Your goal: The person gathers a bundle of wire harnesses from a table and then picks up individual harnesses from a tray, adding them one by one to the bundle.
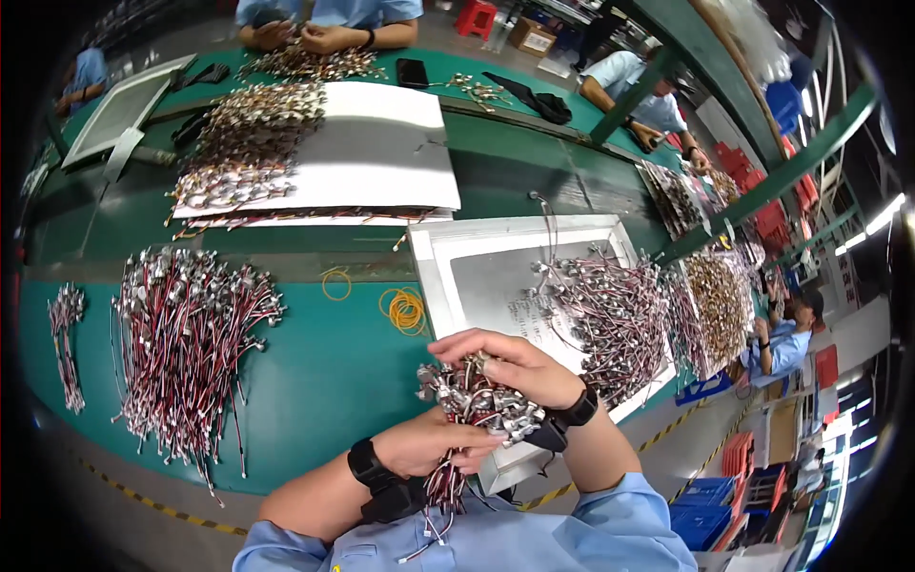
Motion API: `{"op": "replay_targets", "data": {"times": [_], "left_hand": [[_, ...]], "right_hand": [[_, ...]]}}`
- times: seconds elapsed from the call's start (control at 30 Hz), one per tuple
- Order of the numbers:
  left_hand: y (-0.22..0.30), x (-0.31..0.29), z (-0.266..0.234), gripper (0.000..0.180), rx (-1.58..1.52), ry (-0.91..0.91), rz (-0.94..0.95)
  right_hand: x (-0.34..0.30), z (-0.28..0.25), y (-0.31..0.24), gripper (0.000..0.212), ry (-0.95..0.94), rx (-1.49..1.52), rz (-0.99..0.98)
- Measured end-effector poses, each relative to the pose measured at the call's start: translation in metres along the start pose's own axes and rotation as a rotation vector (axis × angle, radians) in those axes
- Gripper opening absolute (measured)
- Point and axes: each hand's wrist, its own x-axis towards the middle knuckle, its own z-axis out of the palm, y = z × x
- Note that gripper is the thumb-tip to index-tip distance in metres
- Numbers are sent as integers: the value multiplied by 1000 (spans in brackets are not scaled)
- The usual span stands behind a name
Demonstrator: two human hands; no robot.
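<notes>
Between my two hands is a bundle of wire leads, red, black and white, with silvery parts at the upper end and loose wire ends hanging below. My left hand wraps round the wires from below. Over the top of the bundle curves my right hand, its fingers bent against the silvery ends. Just right of my hands, a big heap of similar leads lies on a white-framed tray. Another wide pile of leads is spread on the green table to the left.
A small bundle lies at the far left. Yellow rubber bands rest beyond my hands. Farther off, a white board carries more leads. A green metal post slants over the right side. Other people work across the table and at right.
</notes>
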Motion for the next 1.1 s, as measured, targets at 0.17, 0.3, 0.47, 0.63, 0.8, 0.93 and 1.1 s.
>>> {"op": "replay_targets", "data": {"times": [0.17, 0.3, 0.47, 0.63, 0.8, 0.93, 1.1], "left_hand": [[-7, 0, 1, 24, -37, -76, -7], [-10, 7, 14, 14, -167, -166, -25], [-25, 21, 28, 19, -67, -236, -24], [-34, 30, 39, 38, 22, -168, 11], [-36, 43, 46, 27, 132, -77, 11], [-32, 40, 37, 21, 60, -155, -54], [-26, 54, 56, 17, 4, -55, 114]], "right_hand": [[-20, 0, 23, 60, 434, 847, 2], [-42, 22, 42, 53, 441, 853, 202], [-54, 32, 34, 49, 239, 1220, -64], [-69, 19, 34, 50, 250, 1030, -70], [-88, 5, 31, 55, 179, 1150, -112], [-97, 6, 42, 58, 52, 1066, -100], [-134, 4, 41, 57, 610, 1153, -291]]}}
